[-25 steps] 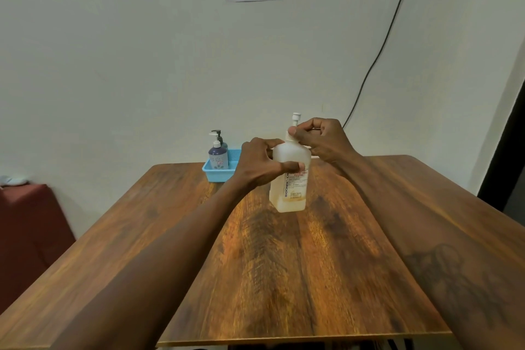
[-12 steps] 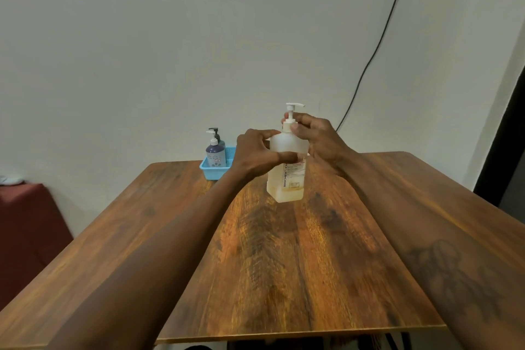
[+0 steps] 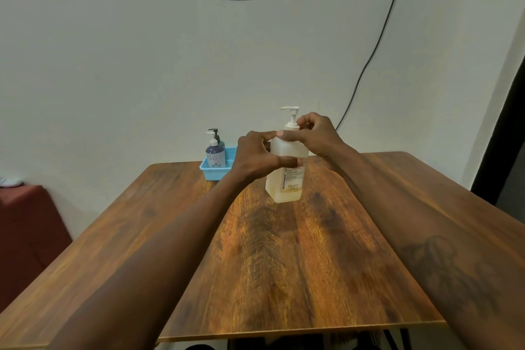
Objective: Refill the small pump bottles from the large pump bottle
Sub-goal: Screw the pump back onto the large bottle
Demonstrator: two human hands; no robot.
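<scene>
Unscrewing the pump looks to be the step in hand. The left hand (image 3: 255,156) wraps its fingers round the shoulder of the large pump bottle (image 3: 285,185), mid-table, and the right hand (image 3: 315,136) pinches the pump collar (image 3: 291,125) with curled fingers. The 2 small pump bottles (image 3: 215,155) sit in the blue tray (image 3: 213,172), far left. The next move probably calls for twisting the collar free while the body is held steady.

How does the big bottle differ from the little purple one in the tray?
The large pump bottle is bigger than the small purple bottle and pale, nearly see-through. The left hand and right hand grip the large one; the small one stands untouched in the blue tray. Both have white pumps.
</scene>
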